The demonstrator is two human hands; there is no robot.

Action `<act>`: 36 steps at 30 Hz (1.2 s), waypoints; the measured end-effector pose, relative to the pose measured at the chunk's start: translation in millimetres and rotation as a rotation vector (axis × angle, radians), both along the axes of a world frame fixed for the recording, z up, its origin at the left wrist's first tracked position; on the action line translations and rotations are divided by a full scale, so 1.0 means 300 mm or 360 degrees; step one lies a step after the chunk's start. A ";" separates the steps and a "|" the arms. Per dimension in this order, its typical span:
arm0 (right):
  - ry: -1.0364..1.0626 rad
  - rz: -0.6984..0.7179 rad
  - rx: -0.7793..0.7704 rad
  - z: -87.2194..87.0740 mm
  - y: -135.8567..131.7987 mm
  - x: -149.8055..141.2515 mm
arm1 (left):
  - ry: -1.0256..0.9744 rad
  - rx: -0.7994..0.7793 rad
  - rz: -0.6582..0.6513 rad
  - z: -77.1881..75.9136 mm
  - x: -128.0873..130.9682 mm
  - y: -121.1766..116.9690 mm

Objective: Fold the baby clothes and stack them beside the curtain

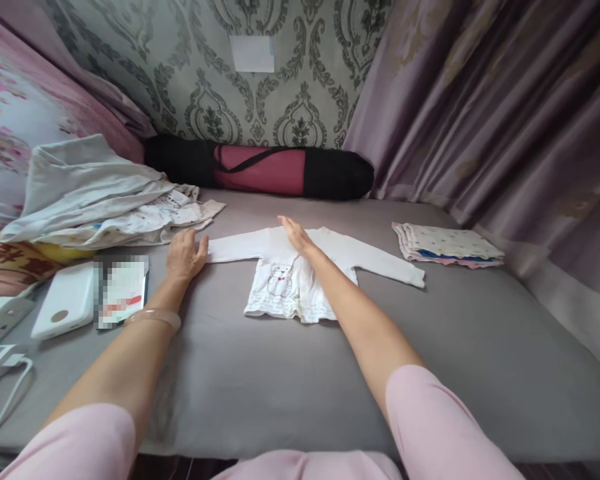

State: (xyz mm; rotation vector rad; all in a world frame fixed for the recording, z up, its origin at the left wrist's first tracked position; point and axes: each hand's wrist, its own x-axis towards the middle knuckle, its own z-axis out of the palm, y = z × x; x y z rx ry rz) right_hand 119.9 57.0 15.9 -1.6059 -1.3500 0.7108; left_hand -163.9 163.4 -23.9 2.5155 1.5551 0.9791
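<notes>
A small white long-sleeved baby shirt (280,283) with a bear print lies spread flat on the grey bed surface (260,387), sleeves stretched out to both sides. My left hand (185,255) rests at the cuff of the shirt's left sleeve, fingers closed on its end. My right hand (294,233) lies flat and open on the shirt near the collar, fingers stretched toward the wall.
A pile of unfolded light clothes (100,197) sits at the back left. A folded stack of cloths (447,245) lies at the right. A black and pink roll bag (260,167) lies along the wall. A white power bank (65,300), a phone (123,290) and a power strip (0,317) lie at the left. Purple curtains (505,113) hang at the right.
</notes>
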 end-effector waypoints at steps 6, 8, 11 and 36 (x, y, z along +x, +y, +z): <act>0.0138 -0.0184 -0.0113 0.032 -0.291 0.147 | 0.0191 0.0186 0.0099 0.029 0.001 -0.059; 0.0113 -0.0291 -0.0222 0.025 -0.414 0.200 | 0.0283 0.0166 0.0216 0.041 0.005 -0.086; 0.0072 -0.0490 -0.0404 0.007 -0.578 0.269 | 0.0424 0.0015 0.0300 0.061 0.014 -0.144; -0.0798 -0.0382 -0.1026 0.050 -0.816 0.171 | 0.0205 -0.1304 -0.0277 0.135 0.108 -0.552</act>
